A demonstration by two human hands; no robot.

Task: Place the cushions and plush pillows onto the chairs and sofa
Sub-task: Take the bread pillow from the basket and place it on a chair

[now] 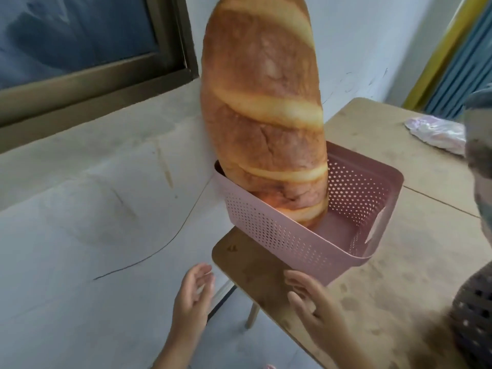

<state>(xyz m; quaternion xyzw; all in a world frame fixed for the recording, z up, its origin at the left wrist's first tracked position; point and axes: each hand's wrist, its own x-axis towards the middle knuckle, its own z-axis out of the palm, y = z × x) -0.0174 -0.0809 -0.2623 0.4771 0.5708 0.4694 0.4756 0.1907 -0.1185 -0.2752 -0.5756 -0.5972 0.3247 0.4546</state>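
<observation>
Standing on end in a pink perforated basket (306, 235), a bread-loaf plush pillow (262, 107) is leaning against the grey wall (93, 209), its lower end wedged into the basket's far left corner and most of its length rising well above the rim. The basket is sitting on a dusty wooden worktop (399, 262), pushed up to the rounded left corner so that its left wall is nearly overhanging the edge; the rest of the basket's floor is lying bare to the right of the pillow. A crumpled plastic bag (436, 134) is lying well apart at the worktop's far right. Open worktop is stretching between the basket and the near edge. The right hand (311, 302) is hovering just beside the basket's near corner, fingers spread and holding nothing. The left hand (193, 294) is hanging off the worktop's left edge, palm turned inward, fingers loosely spread, also empty. No writing is showing legibly.
</observation>
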